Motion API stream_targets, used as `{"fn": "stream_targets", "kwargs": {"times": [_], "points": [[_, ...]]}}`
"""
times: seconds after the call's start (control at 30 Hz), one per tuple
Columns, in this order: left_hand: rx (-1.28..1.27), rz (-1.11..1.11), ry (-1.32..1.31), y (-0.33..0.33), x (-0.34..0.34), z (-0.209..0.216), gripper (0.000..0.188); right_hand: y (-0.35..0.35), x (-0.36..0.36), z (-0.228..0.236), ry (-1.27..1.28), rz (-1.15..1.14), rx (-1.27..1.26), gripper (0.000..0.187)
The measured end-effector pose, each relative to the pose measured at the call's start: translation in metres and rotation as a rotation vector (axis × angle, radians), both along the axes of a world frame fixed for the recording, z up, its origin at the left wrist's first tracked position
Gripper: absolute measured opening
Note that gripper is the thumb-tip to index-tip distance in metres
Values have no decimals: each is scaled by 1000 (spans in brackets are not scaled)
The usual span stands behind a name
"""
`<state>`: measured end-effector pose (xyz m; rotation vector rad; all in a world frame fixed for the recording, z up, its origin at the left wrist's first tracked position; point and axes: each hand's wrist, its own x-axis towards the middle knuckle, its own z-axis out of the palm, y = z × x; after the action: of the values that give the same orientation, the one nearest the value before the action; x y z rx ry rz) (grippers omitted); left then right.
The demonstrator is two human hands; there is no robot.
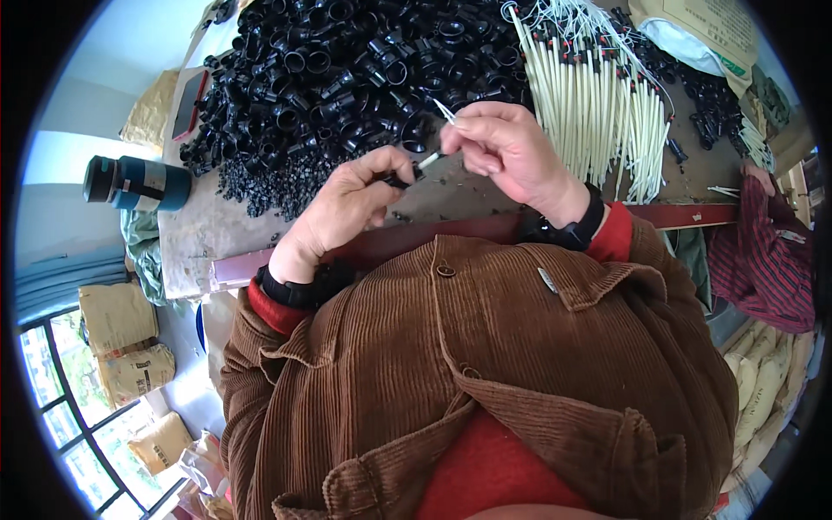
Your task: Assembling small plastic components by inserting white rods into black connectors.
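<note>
My left hand (347, 204) pinches a small black plastic piece (397, 180) between thumb and fingers. My right hand (507, 147) holds a thin white rod (431, 159), its tip touching the black piece; another thin white end sticks up above the fingers. Both hands hover over a worn table (204, 234), just in front of a big heap of black plastic fittings (347, 78). A bundle of cream-white rods with dark tips (598, 104) lies to the right of my right hand.
A dark blue flask (134, 184) lies at the table's left edge, with a red phone (189, 104) behind it. Another person's striped sleeve (767, 251) is at the far right. Tan sacks (121, 338) stand on the floor at left; a red rail (693, 215) edges the table.
</note>
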<state>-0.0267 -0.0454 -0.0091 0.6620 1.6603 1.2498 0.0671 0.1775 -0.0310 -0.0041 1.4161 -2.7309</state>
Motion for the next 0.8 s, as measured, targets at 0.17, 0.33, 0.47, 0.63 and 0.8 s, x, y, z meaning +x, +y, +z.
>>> {"fn": "stream_targets", "kwargs": {"times": [0.17, 0.33, 0.47, 0.63, 0.8], "points": [[-7, 36, -28, -2, 8, 7, 13, -18, 11, -8, 511, -36, 873, 10], [-32, -32, 79, -1, 13, 3, 20, -33, 23, 12, 497, -54, 1235, 7], [-47, 22, -82, -12, 12, 6, 17, -30, 32, 11, 381, -105, 1205, 3], [131, -68, -56, -22, 14, -6, 16, -37, 26, 12, 768, -344, 1107, 10], [-10, -125, -165, -29, 10, 3, 27, -43, 23, 4, 932, -307, 1223, 14]]}}
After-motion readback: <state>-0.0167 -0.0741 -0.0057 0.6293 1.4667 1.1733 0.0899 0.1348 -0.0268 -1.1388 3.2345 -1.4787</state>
